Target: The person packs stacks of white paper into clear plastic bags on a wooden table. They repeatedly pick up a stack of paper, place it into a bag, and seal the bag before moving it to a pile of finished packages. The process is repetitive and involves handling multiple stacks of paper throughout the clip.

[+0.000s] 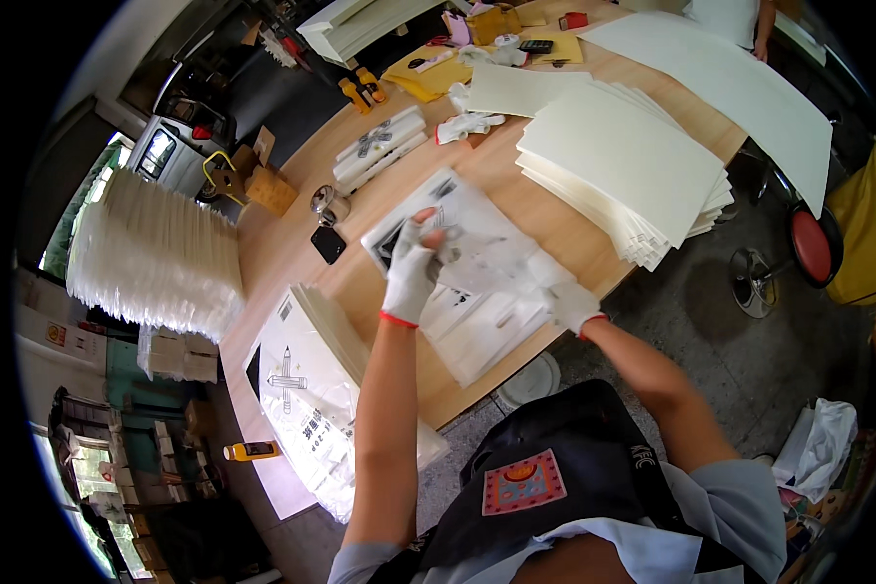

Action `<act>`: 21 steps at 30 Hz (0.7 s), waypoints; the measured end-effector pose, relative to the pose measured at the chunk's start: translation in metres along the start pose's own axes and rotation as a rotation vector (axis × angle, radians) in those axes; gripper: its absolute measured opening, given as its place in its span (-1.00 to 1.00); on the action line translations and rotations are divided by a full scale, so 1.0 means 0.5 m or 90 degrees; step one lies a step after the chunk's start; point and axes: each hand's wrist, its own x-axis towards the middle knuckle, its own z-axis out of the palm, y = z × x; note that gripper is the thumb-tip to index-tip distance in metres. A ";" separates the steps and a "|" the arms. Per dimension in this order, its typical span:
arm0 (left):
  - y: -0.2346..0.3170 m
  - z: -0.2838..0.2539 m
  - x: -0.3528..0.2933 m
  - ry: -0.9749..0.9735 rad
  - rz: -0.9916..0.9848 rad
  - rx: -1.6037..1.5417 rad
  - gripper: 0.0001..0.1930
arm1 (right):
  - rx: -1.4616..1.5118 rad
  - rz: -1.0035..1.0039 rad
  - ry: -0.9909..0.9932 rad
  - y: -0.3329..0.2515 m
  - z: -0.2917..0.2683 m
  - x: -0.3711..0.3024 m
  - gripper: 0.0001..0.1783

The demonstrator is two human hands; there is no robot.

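Both my hands wear white gloves with red cuffs, and some fingertips are bare. My left hand [416, 273] is raised over a pile of printed plastic bags [482, 355], fingers curled together at one end of a thin, clear plastic bag [493, 261]. At the bag's other end, my right hand [569, 304] closes on the plastic near the table's front edge. Motion blurs the fingers and the bag between them. Left of my left forearm lies a thick stack of white bags [302, 389] with a pencil drawing.
White sheets [623, 156] are stacked at the right of the wooden table [302, 248]. A tall bundle of plastic-wrapped sheets [156, 258] stands left. A phone [328, 244], metal pot [329, 203], rolled bags [380, 146] and spare gloves [468, 127] lie farther back. A stool [810, 248] stands right.
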 end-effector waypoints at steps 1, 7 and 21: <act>0.016 0.000 -0.023 0.009 -0.017 0.085 -0.63 | 0.091 0.143 -0.196 -0.063 -0.079 -0.018 -0.65; -0.045 0.095 -0.027 -0.136 0.044 0.386 -0.64 | 0.303 0.069 0.100 -0.216 -0.105 -0.011 -0.69; -0.137 0.192 -0.156 -0.125 0.173 0.630 -0.73 | 0.124 -0.354 0.075 -0.144 -0.191 -0.079 -0.80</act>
